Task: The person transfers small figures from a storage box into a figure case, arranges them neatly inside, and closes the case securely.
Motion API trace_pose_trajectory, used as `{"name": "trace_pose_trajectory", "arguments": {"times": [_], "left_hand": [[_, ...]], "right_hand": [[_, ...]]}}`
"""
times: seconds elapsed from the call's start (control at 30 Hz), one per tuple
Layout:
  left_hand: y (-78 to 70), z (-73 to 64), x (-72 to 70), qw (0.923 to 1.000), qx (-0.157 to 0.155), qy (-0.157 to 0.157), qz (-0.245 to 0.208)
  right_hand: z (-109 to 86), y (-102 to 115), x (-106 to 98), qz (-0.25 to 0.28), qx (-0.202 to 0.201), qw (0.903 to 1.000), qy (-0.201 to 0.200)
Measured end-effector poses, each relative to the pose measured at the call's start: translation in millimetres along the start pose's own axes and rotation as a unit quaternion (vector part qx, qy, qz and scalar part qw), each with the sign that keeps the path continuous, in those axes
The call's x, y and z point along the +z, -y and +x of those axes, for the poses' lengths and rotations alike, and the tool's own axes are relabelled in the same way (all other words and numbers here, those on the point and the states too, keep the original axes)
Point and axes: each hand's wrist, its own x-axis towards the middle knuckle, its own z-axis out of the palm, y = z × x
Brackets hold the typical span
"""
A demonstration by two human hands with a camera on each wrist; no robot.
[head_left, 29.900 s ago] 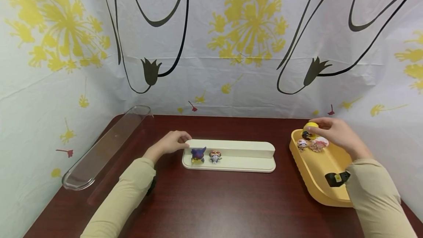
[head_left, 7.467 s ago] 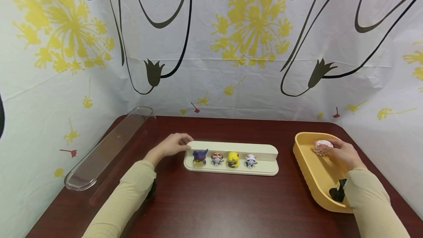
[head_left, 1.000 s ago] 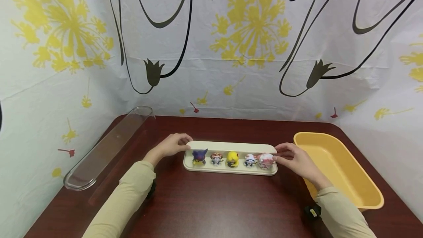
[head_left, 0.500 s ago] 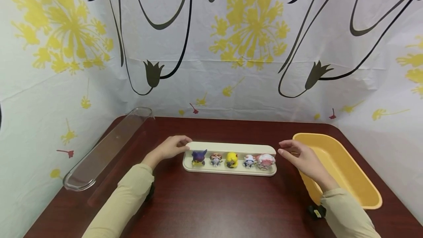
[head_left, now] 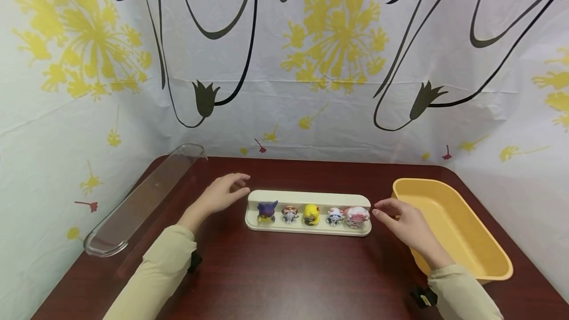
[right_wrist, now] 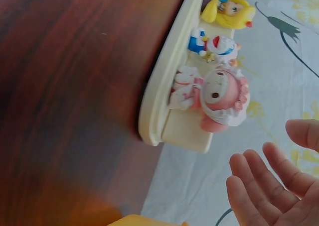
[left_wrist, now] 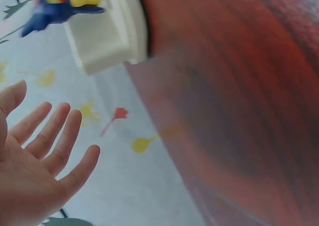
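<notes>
A cream two-step display base (head_left: 311, 231) lies mid-table with several small figurines in a row on its lower step. From left to right stand a purple-blue eared figurine (head_left: 267, 211), a brown-capped one (head_left: 290, 214), a yellow one (head_left: 311, 215), a small white-capped one (head_left: 335, 217) and a larger pink-and-white one (head_left: 357, 217). My left hand (head_left: 218, 194) hovers off the base's left end, fingers spread and holding nothing, as the left wrist view shows. Off the right end my right hand (head_left: 406, 223) is apart from the base, its fingers relaxed around nothing.
A yellow tray (head_left: 462, 226) sits at the right, partly behind my right hand and forearm. Along the left edge lies a long clear plastic cover (head_left: 146, 196). A patterned cloth (head_left: 284, 132) hangs behind the dark red table (head_left: 284, 270).
The figurines from the yellow tray now stand on the base, the pink-and-white one last. My right hand has let go and drawn back; my left hand has just left the base's corner.
</notes>
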Motion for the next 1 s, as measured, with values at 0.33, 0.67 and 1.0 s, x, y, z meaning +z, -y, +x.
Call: {"name": "trace_pose_trajectory", "arguments": {"times": [0.33,0.67,1.0], "left_hand": [[-28.2,-25.6,-29.1,0.9966,-0.019,-0.058,0.056],[-46.2,-73.4,-63.5,0.9844,-0.002,-0.086,0.153],[-40.9,-107.0,-100.3,0.9757,0.000,-0.123,0.181]], "right_hand": [[-7.9,-13,11,-0.019,0.004,0.9992,0.034],[-10.9,-16,19,-0.032,0.018,0.9974,0.062],[-12.0,-21,28,-0.053,0.015,0.9963,0.065]]}}
